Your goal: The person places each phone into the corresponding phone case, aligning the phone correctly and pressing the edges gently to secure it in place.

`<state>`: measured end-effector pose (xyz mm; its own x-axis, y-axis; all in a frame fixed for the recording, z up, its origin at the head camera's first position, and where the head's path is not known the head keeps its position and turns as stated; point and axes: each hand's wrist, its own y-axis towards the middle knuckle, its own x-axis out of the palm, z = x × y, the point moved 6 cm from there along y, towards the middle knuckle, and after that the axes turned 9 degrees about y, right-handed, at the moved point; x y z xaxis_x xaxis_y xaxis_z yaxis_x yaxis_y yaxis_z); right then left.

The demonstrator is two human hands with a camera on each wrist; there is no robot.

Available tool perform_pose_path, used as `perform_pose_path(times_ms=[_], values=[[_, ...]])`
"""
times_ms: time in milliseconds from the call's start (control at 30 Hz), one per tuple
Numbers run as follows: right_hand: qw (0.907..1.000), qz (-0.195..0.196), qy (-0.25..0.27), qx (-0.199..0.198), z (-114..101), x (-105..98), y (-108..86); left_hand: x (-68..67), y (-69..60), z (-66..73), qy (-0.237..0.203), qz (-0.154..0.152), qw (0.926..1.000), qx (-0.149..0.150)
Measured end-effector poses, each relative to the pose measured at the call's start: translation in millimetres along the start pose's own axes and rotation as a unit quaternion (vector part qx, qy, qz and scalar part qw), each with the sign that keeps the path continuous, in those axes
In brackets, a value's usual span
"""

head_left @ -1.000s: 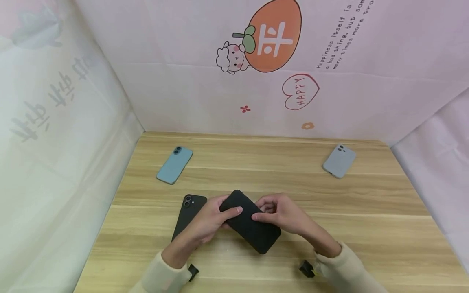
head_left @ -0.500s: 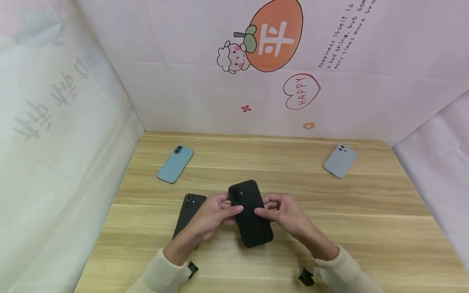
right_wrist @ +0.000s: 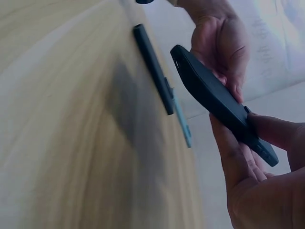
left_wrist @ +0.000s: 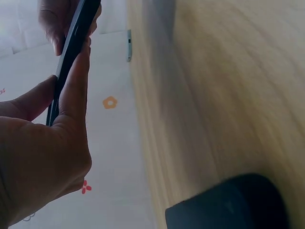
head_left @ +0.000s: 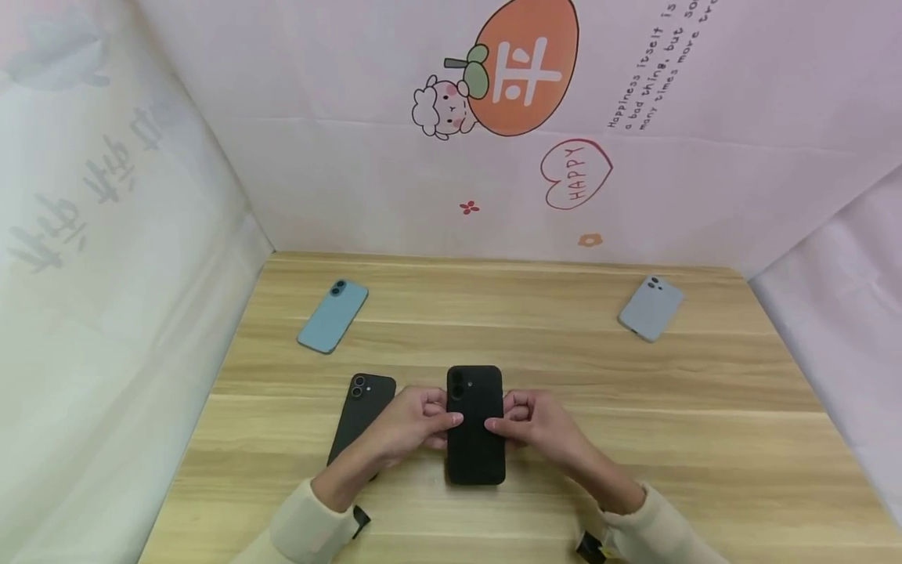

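A black phone [head_left: 476, 450], apparently in a black case, is held upright to the head view between both hands, its camera end pointing away. The left hand [head_left: 416, 423] pinches its left edge, thumb on the back and fingers beneath. On the right edge the right hand [head_left: 539, 423] grips it the same way. Both wrist views show the phone [left_wrist: 74, 47] raised off the table, with thumb and fingers on opposite faces. A second black phone [head_left: 362, 415] lies on the table by the left hand, partly covered by the left forearm.
A light blue phone [head_left: 333, 316] lies at the back left of the wooden table [head_left: 493, 313]. At the back right is a pale grey phone [head_left: 651, 309]. White printed cloth [head_left: 352, 157] walls off the back and sides. Small black wrist mounts [head_left: 590, 547] sit by the sleeves.
The held phone has turned from a slant to straight, its camera end now showing at the top. It has dropped slightly toward the front since half a second ago, both hands still gripping it.
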<state>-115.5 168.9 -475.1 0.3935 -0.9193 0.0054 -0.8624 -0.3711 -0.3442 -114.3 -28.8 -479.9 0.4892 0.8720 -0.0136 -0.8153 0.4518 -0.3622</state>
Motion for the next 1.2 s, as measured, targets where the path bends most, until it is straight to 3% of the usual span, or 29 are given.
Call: perform_pose_path(times_ms=[300, 500, 667, 833, 933, 1200], values=[[0.9991, -0.04, -0.014, 0.005, 18.1, 7.4, 4.0, 1.3, 3.4, -20.1, 0.033, -0.016, 0.9988, -0.032], [0.9972, -0.041, -0.061, -0.014, 21.6, 10.0, 9.6, 0.7, 5.5, -29.8, 0.042, -0.017, 0.998, -0.044], [0.9906, -0.035, -0.127, -0.036, 21.0, 11.4, 14.1, -0.5, 5.9, -31.8, 0.081, -0.005, 0.9958, -0.043], [0.9725, -0.011, -0.222, -0.071, 14.7, 11.6, 17.3, -2.6, 8.7, -28.3, 0.169, 0.017, 0.985, -0.029], [0.9668, 0.011, -0.244, -0.075, 12.6, 10.6, 17.5, -2.9, 10.5, -25.7, 0.213, 0.027, 0.9765, -0.021], [0.9605, 0.045, -0.262, -0.082, 12.1, 8.8, 16.5, -2.0, 10.5, -18.5, 0.242, 0.047, 0.969, -0.005]])
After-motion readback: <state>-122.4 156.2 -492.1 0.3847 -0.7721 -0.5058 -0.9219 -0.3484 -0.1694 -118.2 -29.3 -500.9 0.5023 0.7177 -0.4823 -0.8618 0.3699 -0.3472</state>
